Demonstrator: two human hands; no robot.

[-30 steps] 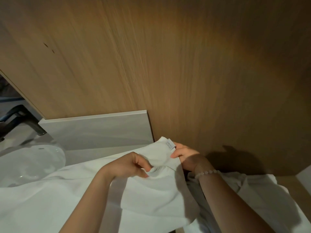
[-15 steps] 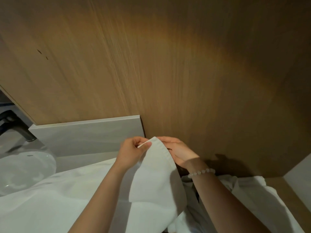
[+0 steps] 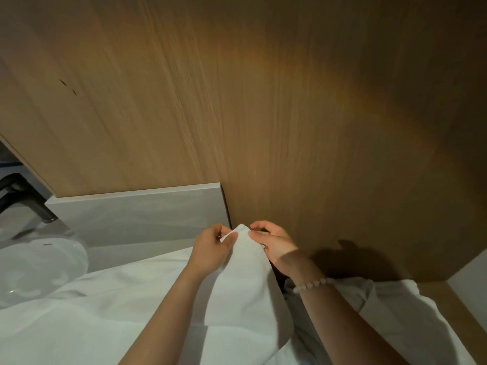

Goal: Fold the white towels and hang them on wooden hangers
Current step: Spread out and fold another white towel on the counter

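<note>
A white towel (image 3: 245,293) is lifted up in front of me, its top corner raised between both hands and the rest draping down over the counter. My left hand (image 3: 210,248) pinches the corner's left edge between thumb and fingers. My right hand (image 3: 274,245), with a bead bracelet on the wrist, pinches the right edge of the same corner. More white towel cloth (image 3: 390,309) lies crumpled at the lower right. No wooden hanger is in view.
A wooden wall panel (image 3: 263,101) fills the view straight ahead. A grey backsplash (image 3: 137,212) runs along the counter on the left, with a white basin (image 3: 37,267) and a black faucet (image 3: 23,198) at the far left.
Both hands have brought the towel's corner up and together; my left hand moved from the cloth's middle to the top corner, and the towel now hangs narrower between them.
</note>
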